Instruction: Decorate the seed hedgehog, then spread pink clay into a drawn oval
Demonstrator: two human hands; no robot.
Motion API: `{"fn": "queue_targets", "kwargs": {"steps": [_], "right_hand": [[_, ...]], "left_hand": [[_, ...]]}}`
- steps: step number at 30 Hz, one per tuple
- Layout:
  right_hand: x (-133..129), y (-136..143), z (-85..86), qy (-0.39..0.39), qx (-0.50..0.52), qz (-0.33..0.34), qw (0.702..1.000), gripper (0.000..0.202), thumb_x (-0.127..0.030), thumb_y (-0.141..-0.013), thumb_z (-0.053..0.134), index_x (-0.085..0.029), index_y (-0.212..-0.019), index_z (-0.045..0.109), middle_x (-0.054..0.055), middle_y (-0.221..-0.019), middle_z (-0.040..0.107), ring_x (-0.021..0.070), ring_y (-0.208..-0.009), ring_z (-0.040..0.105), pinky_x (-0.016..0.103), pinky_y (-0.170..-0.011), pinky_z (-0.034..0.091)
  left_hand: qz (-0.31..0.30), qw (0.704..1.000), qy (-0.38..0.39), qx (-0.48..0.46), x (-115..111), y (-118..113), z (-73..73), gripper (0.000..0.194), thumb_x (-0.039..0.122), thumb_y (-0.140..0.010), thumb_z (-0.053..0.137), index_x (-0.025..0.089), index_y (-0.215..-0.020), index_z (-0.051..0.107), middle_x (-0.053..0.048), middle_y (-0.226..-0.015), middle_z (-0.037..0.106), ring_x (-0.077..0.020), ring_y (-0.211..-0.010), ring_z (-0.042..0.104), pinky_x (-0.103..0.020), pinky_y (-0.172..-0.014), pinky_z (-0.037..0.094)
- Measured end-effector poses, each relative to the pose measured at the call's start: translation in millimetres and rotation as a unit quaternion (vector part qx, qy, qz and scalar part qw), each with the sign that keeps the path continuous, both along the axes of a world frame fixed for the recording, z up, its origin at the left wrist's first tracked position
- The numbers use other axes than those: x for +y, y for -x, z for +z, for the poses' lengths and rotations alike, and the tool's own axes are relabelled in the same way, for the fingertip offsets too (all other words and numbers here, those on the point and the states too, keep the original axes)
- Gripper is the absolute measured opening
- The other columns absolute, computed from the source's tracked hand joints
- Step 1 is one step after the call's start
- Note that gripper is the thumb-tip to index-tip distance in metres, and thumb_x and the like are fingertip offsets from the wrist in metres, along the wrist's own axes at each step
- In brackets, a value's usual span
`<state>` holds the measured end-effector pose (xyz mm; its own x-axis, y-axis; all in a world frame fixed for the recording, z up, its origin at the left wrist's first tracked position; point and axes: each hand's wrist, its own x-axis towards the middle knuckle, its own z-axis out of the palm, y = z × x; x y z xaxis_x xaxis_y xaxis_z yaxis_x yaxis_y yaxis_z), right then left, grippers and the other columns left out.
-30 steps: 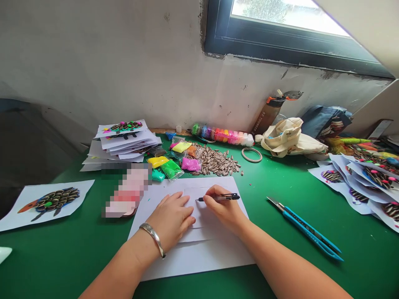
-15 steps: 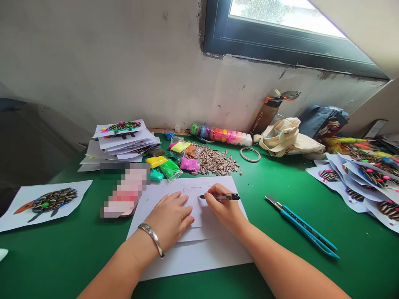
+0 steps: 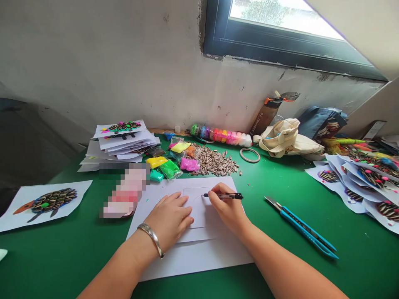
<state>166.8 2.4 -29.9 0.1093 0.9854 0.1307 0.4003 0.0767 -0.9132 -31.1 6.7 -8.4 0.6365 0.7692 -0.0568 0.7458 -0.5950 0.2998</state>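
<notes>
White sheets of paper (image 3: 199, 259) lie layered on the green table in front of me. My left hand (image 3: 171, 216), a silver bangle on its wrist, rests flat on the top sheet with fingers spread. In my right hand (image 3: 226, 207) is a black pen (image 3: 229, 196), pinched between thumb and fingers. The pen's tip touches the paper at the end of a thin curved line inside a faint drawn rectangle. To the right of my right hand lies a blue utility knife (image 3: 304, 228) with its blade out.
Bags of coloured clay (image 3: 170, 169) and sunflower seeds (image 3: 218, 162) lie behind the paper. A tape ring (image 3: 249, 155), bottle (image 3: 266, 114) and cloth bag (image 3: 283, 137) stand farther back. Seed pictures are stacked left (image 3: 120, 141) and right (image 3: 358, 178); one turtle picture (image 3: 50, 203) lies alone.
The pen in my right hand has moved slightly right and up, and the curved line on the paper is longer. My left hand stays in place.
</notes>
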Motion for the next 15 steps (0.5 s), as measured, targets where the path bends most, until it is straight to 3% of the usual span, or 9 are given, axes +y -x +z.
{"fn": "queue_targets", "kwargs": {"steps": [15], "right_hand": [[4, -24, 0.6, 0.006, 0.007, -0.043, 0.999, 0.016, -0.024, -0.076, 0.052, -0.019, -0.061, 0.049, -0.004, -0.057, 0.045, 0.0105, -0.054, 0.038, 0.024, -0.050, 0.029]], "left_hand": [[0.000, 1.000, 0.007, 0.021, 0, -2, 6.3, 0.024, 0.030, -0.090, 0.046, 0.025, -0.090, 0.069, -0.007, -0.117, 0.060, -0.0297, -0.120, 0.043, -0.048, -0.097, 0.038]]}}
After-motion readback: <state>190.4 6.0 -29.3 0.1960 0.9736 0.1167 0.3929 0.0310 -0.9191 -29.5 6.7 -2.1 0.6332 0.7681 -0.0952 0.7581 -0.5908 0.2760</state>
